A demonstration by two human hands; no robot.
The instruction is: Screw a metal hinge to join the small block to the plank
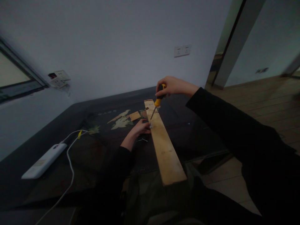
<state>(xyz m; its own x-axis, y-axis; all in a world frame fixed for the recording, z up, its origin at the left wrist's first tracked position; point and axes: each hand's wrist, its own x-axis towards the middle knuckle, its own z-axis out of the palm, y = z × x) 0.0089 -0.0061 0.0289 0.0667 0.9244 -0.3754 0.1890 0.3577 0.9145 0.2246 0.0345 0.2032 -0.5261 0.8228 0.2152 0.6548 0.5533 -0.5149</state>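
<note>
Right sleeve is looming nearest. Right hand is gripping screwdriver, slanting down-left toward left hand. Left's nearer board, which is running lengthwise just right of it; can't tell if left's pinching metal bit.

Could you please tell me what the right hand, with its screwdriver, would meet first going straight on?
Probably the wooden board, near the small silvery piece; the screwdriver in the right hand may already touch the board, as depth at its tip is unclear.
</note>
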